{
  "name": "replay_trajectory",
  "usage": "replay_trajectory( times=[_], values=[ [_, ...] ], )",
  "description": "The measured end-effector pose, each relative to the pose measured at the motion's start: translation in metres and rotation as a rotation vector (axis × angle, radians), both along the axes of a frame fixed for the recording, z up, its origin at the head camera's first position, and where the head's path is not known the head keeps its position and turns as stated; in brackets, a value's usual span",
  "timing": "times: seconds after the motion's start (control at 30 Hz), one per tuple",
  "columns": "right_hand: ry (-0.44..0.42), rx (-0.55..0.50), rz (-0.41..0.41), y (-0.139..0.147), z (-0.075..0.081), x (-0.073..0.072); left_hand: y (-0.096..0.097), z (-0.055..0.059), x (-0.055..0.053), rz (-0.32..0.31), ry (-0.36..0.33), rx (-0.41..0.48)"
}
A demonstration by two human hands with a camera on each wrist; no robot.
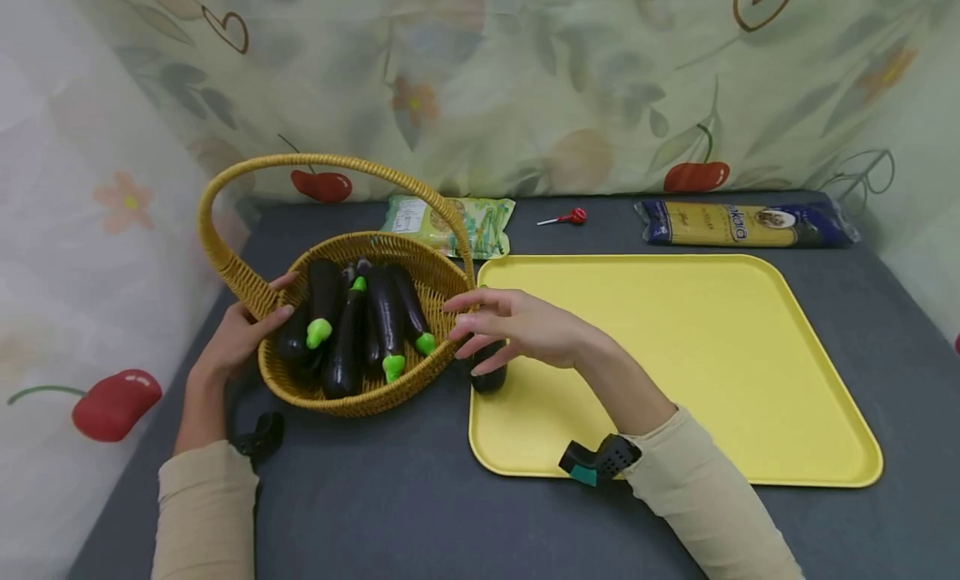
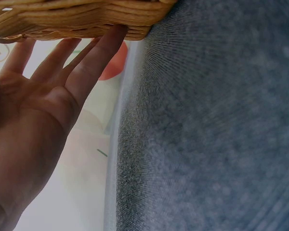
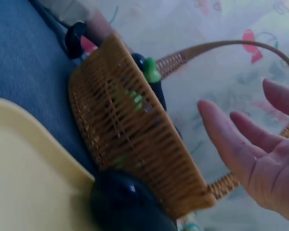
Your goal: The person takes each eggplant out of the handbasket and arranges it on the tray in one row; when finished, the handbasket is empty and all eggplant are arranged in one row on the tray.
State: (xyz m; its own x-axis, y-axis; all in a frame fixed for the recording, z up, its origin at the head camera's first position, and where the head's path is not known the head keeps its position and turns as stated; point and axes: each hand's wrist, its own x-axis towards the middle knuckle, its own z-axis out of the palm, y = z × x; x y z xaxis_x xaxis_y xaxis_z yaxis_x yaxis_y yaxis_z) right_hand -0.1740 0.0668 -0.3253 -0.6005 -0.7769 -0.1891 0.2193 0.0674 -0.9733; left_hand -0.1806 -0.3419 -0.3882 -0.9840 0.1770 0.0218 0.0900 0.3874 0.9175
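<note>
On the left of the table (image 1: pixel 390 505), my left hand (image 1: pixel 238 337) grips the wicker basket (image 1: pixel 367 405) beside its handle base; eggplants (image 1: pixel 346 347) lie heaped inside. My right hand (image 1: pixel 521 326), fingers loosely spread and holding nothing, hovers above a lone eggplant (image 1: pixel 490 380) at the yellow tray's (image 1: pixel 675 363) left edge.

A creamy fabric backdrop (image 1: pixel 510 80) printed with grey-green leaves (image 1: pixel 182 76), red cherries (image 1: pixel 696 178) and orange flowers (image 1: pixel 414 102) hangs behind a dark blue-grey tabletop (image 1: pixel 405 497); a whitish left wall (image 1: pixel 52 247) bears similar motifs, a pale right wall (image 1: pixel 926 197) opposite, under soft light
</note>
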Motion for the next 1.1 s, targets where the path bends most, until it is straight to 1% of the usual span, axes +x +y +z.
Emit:
replay_trajectory(
  times=[0.1, 0.23, 0.4, 0.53, 0.7, 0.97, 1.1],
  values=[
    [-0.074, -0.046, 0.042, -0.017, 0.004, -0.002, 0.000, 0.001, 0.000, -0.001, 0.001, 0.004],
    [-0.187, -0.087, 0.039, -0.042, 0.007, -0.009, 0.000, 0.000, 0.000, 0.003, 0.001, 0.011],
    [-0.312, -0.086, -0.036, -0.075, 0.006, -0.022, -0.001, -0.002, 0.002, 0.004, -0.006, 0.005],
    [-0.380, -0.076, -0.119, -0.097, 0.009, -0.032, 0.000, -0.004, 0.002, 0.006, -0.017, 0.024],
    [-0.452, -0.098, -0.216, -0.116, 0.015, -0.044, 0.001, -0.004, -0.001, 0.007, -0.026, 0.039],
    [-0.565, -0.149, -0.264, -0.143, 0.019, -0.061, -0.001, -0.001, 0.000, 0.014, -0.027, 0.048],
    [-0.592, -0.151, -0.255, -0.152, 0.018, -0.066, 0.000, 0.000, 0.000, 0.016, -0.026, 0.051]
  ],
)
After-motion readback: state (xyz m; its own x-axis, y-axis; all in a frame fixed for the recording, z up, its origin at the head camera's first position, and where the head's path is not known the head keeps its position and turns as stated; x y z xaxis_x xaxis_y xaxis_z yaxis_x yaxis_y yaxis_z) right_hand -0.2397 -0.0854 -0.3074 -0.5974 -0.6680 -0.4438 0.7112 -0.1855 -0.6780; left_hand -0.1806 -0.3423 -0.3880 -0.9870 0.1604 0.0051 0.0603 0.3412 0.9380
